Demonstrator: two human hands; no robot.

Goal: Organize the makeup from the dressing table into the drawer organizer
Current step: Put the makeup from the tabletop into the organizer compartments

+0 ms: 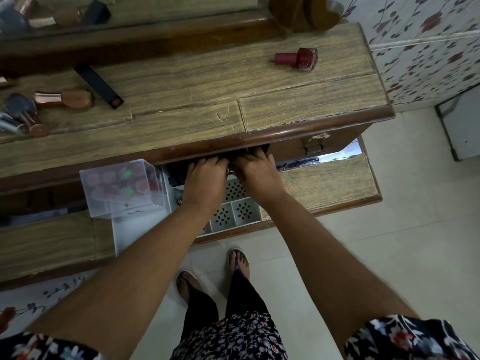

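1. Forearms reach forward and down from patterned sleeves; both hands sit side by side, nearly touching, at the back of the open drawer under the bench [181, 81] edge.
2. Left hand [205, 178] and right hand [255, 168] have fingertips tucked into the dark gap; whether they clamp anything there cannot be told.
3. White organizer [235, 213] lies in the drawer directly beneath the wrists, its perforated compartments showing bare.
4. Clear box [120, 187] of small pots stands just left of the left hand.
5. Makeup yet to move: red bottle [298, 59] far right on the bench, black tube [100, 85] and copper bottle [68, 99] to the left.
6. Judgement: the drawer or organizer wants seating squarely first. Pull evenly with both hands, keep knuckles clear of the bench lip, and avoid nudging the clear box.
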